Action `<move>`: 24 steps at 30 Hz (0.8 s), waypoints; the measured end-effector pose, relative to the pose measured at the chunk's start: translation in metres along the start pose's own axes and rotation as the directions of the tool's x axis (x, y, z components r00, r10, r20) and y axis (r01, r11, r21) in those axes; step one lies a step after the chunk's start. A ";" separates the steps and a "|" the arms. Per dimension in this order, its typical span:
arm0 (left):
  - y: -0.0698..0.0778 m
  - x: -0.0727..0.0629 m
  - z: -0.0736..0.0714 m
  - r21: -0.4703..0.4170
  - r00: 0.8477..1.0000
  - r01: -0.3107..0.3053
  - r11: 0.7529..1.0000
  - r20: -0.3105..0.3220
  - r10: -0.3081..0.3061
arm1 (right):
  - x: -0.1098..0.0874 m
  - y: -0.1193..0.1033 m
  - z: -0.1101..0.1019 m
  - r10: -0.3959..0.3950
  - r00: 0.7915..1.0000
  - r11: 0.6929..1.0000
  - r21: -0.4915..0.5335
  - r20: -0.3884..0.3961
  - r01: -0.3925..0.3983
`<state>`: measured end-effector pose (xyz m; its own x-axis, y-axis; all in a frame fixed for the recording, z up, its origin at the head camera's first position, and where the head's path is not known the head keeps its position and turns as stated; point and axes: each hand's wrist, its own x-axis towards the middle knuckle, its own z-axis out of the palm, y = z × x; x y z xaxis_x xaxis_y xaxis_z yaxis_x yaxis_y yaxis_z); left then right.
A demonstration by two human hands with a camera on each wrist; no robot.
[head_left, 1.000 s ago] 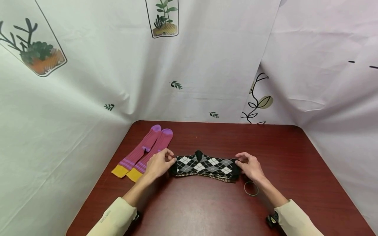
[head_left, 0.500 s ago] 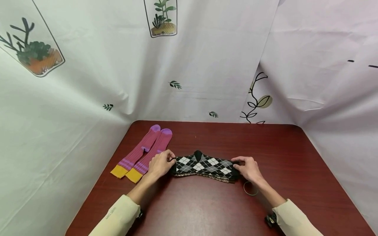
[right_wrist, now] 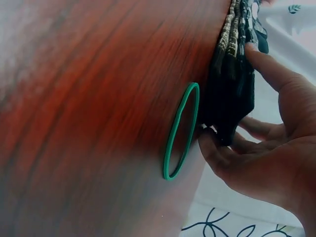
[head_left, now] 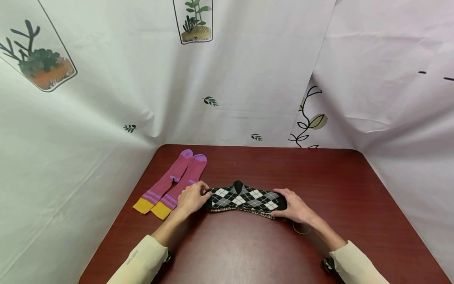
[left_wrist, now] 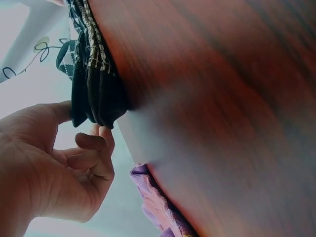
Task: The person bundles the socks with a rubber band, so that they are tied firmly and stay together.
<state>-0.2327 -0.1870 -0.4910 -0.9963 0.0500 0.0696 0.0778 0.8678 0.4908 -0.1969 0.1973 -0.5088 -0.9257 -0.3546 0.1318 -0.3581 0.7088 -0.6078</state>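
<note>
A layered stack of black, grey and white argyle socks [head_left: 244,200] lies crosswise on the table, heel bump pointing away. My left hand [head_left: 192,197] holds the stack's left end; in the left wrist view the thumb is against its upper face and the curled fingers [left_wrist: 94,143] meet its black tip. At the opposite end, my right hand [head_left: 295,206] grips the socks, thumb along the near side and fingers round the far side. The right wrist view has its thumb [right_wrist: 269,64] on top of the layers and fingertips under the black end.
A pair of pink socks [head_left: 185,182] with yellow cuffs and purple toes lies slanted at the left. Beside my right wrist is a green rubber band [right_wrist: 170,143]. The dark red table [head_left: 248,252] is enclosed by white printed cloth [head_left: 269,71].
My right hand has shifted inward and spread, from pinching the argyle socks' right tip to spanning that end. My left hand stays at the left end.
</note>
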 end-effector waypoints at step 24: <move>-0.005 0.005 -0.012 0.019 0.999 0.012 1.000 0.052 -0.013 | -0.006 0.002 0.005 -0.078 0.996 0.997 -0.019 -0.053 0.077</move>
<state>-0.2372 -0.1968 -0.4823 -0.9978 0.0641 0.0181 0.0650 0.8777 0.4747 -0.1915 0.1983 -0.5146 -0.9002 -0.3760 0.2195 -0.4303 0.6909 -0.5810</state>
